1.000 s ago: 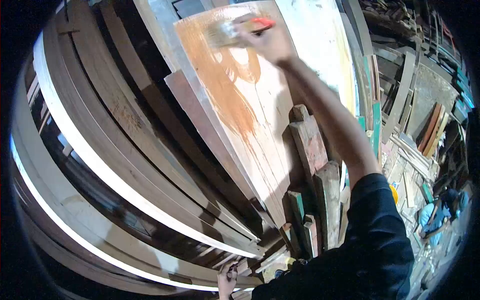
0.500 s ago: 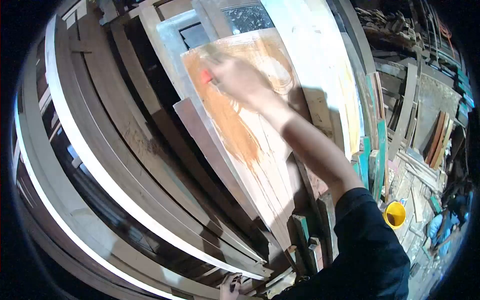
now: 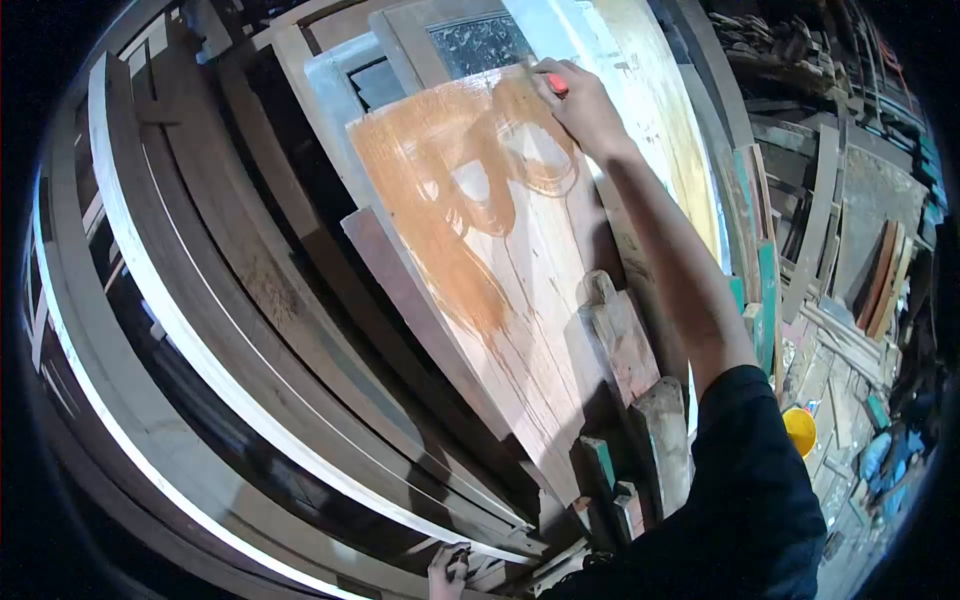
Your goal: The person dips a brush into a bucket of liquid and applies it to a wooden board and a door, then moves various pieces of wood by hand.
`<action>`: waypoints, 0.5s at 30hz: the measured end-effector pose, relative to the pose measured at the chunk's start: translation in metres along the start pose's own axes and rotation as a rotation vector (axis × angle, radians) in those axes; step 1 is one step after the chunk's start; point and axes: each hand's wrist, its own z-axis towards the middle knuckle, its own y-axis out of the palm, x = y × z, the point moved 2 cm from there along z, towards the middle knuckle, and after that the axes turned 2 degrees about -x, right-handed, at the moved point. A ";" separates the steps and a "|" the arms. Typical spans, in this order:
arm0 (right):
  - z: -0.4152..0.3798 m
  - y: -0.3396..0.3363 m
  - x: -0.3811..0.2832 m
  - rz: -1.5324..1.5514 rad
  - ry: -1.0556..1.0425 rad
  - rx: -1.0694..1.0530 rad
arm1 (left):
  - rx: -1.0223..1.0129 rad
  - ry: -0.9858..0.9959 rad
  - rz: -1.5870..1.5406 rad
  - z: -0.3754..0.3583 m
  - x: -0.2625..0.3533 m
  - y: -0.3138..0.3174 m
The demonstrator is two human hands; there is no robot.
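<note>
My right hand (image 3: 578, 100) is closed round a brush with a red handle (image 3: 556, 84), at the top right corner of a pale wooden board (image 3: 545, 350). Wet orange-brown stain (image 3: 400, 150) covers the board's upper part in swirls, and thin drips run down below it. The brush's bristles are mostly hidden at the board's top edge. At the bottom of the view, my left hand (image 3: 448, 572) has its fingers curled near the end of a long white-edged plank (image 3: 340, 480); what it holds, if anything, cannot be made out.
Long planks stand in rows on the left. Behind the board are frames with dark glass (image 3: 482, 45). Short boards (image 3: 620, 345) lean at its lower right. A yellow bucket (image 3: 800, 431) stands on the littered floor at right, near a blue item (image 3: 878, 458) and stacked scrap wood.
My right hand has moved with the brush from the board's upper left to its top right corner. More stain covers the upper left and middle. The view has shifted slightly.
</note>
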 end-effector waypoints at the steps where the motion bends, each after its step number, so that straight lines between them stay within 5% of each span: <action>1: -0.001 -0.003 -0.003 -0.112 -0.028 -0.029 | 0.001 -0.015 -0.012 -0.002 -0.001 0.003; 3: -0.002 0.015 -0.014 -0.106 -0.040 -0.052 | -0.036 -0.031 -0.007 0.004 0.011 0.001; 5: -0.004 0.042 -0.039 -0.172 -0.236 -0.098 | -0.052 0.179 0.108 0.022 0.000 -0.018; 6: -0.007 0.055 -0.064 -0.240 -0.125 -0.268 | 0.052 0.207 0.189 0.039 0.026 -0.036; 8: -0.013 0.087 -0.109 -0.177 -0.287 -0.035 | 0.279 0.272 0.354 0.083 0.099 -0.075; 11: -0.017 0.100 -0.177 0.183 -0.292 -0.145 | 0.470 0.504 0.527 0.145 0.170 -0.150; 13: -0.012 0.104 -0.194 0.445 -0.123 -0.152 | 0.879 0.926 0.888 0.197 0.183 -0.213; 15: -0.013 0.107 -0.174 0.635 -0.020 -0.028 | 1.035 0.830 0.874 0.227 0.234 -0.242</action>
